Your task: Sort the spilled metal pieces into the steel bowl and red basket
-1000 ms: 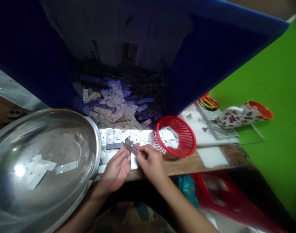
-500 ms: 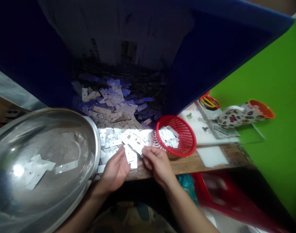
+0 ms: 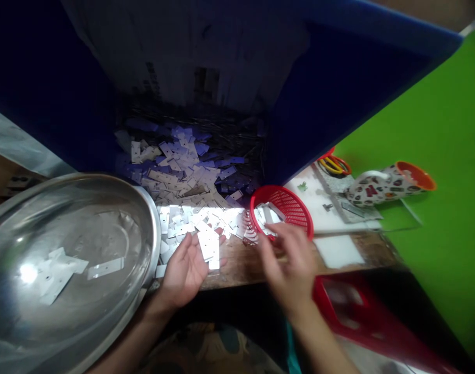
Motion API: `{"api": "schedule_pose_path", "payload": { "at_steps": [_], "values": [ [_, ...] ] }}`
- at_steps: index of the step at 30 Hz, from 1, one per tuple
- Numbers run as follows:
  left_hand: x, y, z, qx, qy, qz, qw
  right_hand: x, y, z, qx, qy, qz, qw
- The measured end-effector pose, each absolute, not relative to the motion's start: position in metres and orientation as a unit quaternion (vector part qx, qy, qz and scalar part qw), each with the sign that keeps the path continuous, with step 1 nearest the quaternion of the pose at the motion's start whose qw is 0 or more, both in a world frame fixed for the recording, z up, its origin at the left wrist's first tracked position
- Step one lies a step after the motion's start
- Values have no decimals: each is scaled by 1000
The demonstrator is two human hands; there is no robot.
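My left hand (image 3: 185, 267) lies palm up at the front edge of the wooden table and holds a small stack of flat white plates (image 3: 208, 246) in its fingers. My right hand (image 3: 290, 257) is blurred by motion, fingers spread, in front of the red basket (image 3: 299, 208); it seems to hold nothing. The basket has a few white plates inside. A large heap of white plates (image 3: 190, 179) spreads over the table behind my hands, up to a blue board.
A big steel bowl (image 3: 144, 208) with a few white pieces sits at left. A patterned mug (image 3: 381, 187), scissors (image 3: 334, 164) and a white sheet (image 3: 338, 249) lie at right by the green wall. A red plastic object (image 3: 362, 311) stands below the table.
My right hand left the plates by my left hand and swept right, toward the red basket. The left hand stayed put and opened palm up with the plates resting in it.
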State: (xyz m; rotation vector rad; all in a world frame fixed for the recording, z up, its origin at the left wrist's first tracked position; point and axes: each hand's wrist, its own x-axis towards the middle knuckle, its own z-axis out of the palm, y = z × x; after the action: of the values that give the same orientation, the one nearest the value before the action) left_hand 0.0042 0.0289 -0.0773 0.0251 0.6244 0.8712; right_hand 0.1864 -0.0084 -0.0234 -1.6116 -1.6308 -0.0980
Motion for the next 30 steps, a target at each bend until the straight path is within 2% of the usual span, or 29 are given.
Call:
{"api": "schedule_pose_path", "payload": {
  "at_steps": [3,6,14,17,19,22,25,30],
  "values": [
    [6,30,-75,-5,276,432,858,148,-15,-45,-600,-737,43,309],
    [7,30,-73,-16,270,441,856,122,-17,-62,-606,-758,60,234],
    [7,31,-79,-20,259,443,858,125,-8,-66,-617,-760,62,195],
    [7,31,-80,-11,271,432,860,131,-3,-66,-624,-738,124,226],
    [6,30,-79,-5,272,427,863,137,2,-67,-637,-695,184,279],
    [7,30,-76,-3,265,426,865,149,9,-68,-654,-550,359,376],
    [8,30,-73,-4,258,426,867,156,11,-66,-615,-381,544,425],
    [9,31,-73,-1,258,428,866,158,7,-58,-561,-290,618,467]
  ]
}}
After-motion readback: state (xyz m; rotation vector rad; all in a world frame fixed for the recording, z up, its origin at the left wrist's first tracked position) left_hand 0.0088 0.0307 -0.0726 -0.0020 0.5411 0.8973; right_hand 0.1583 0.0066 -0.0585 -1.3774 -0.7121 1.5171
